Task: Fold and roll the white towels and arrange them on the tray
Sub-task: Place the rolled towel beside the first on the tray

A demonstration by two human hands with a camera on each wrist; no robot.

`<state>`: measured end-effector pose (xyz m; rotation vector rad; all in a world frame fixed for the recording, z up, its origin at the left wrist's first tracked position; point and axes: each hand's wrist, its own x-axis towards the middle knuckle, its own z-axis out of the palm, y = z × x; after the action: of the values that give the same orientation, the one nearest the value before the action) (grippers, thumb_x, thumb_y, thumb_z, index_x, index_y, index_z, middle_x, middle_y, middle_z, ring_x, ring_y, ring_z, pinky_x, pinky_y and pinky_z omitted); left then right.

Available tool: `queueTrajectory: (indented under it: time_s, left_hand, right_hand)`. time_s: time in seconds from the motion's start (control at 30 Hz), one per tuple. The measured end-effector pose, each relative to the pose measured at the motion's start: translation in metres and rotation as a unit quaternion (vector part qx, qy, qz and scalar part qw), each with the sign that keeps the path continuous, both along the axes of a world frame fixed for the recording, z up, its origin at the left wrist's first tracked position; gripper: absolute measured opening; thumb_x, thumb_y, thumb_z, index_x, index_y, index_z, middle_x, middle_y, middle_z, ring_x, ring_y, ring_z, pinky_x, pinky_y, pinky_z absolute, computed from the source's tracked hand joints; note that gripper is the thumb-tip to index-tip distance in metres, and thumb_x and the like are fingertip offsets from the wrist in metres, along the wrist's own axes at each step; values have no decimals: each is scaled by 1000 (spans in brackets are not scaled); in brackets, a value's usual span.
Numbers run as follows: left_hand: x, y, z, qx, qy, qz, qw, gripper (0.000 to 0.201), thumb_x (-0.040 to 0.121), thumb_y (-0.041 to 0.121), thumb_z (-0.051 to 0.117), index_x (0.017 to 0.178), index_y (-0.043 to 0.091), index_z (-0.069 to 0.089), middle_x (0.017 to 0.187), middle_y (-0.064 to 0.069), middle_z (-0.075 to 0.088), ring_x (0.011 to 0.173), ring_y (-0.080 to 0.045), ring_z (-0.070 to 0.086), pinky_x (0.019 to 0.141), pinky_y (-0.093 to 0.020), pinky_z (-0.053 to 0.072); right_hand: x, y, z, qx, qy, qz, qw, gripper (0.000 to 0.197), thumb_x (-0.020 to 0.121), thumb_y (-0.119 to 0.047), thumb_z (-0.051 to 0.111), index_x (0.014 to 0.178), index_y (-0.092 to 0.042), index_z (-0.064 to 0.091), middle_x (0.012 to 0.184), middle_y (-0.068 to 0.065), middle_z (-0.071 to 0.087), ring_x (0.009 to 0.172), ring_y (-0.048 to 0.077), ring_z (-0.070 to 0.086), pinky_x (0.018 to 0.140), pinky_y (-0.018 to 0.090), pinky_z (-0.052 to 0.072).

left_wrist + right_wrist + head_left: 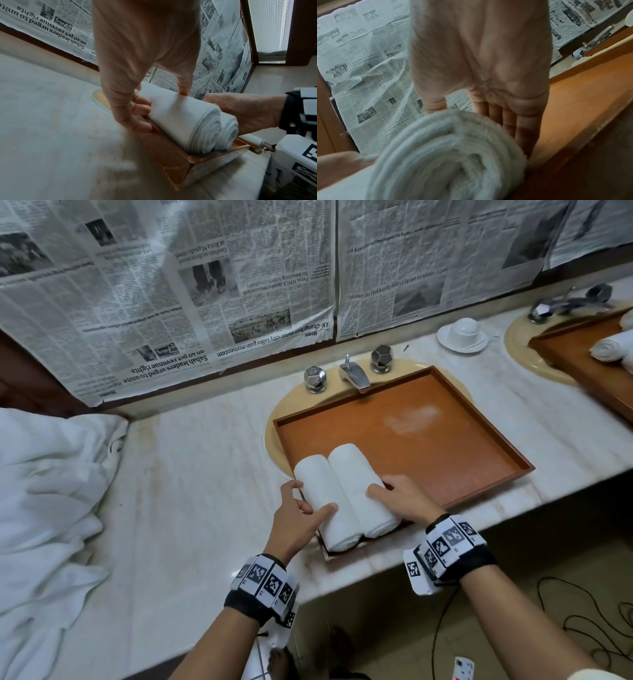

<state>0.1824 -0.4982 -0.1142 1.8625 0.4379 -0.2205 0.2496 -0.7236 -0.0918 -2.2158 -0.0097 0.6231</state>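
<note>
- Two rolled towels lie side by side, touching, in the near left corner of the tray: the left roll [322, 501] and the right roll [359, 487].
- The tray [445, 440] sits over the sink on the counter [191, 474].
- My left hand [294, 518] cups the left roll, thumb on top, fingers curled at its outer side.
- My right hand [400, 501] presses the right roll's outer side, fingers straight and together.
- Loose white linen [48, 491] is heaped far left.
</note>
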Motion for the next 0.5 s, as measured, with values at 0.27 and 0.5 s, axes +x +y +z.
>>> queueTrajectory:
  time_s: [0.27,0.5]
  left_hand:
    - [0,0,7,1,27,-14,1000,76,65,52,85,121,34,37,93,-6,57,91,-26,67,80,-48,59]
    - [-4,0,11,7,14,-15,1000,77,70,50,84,128,32,37,114,1,56,97,-18,65,80,-37,59]
  right_hand:
    - [-4,2,1,-4,1,-10,1000,25,90,-38,57,80,-15,58,81,0,63,75,17,60,58,28,40]
    - [-18,-3,-1,-1,-25,-26,999,38,91,-53,59,114,-23,63,100,-12,65,89,3,61,67,24,46]
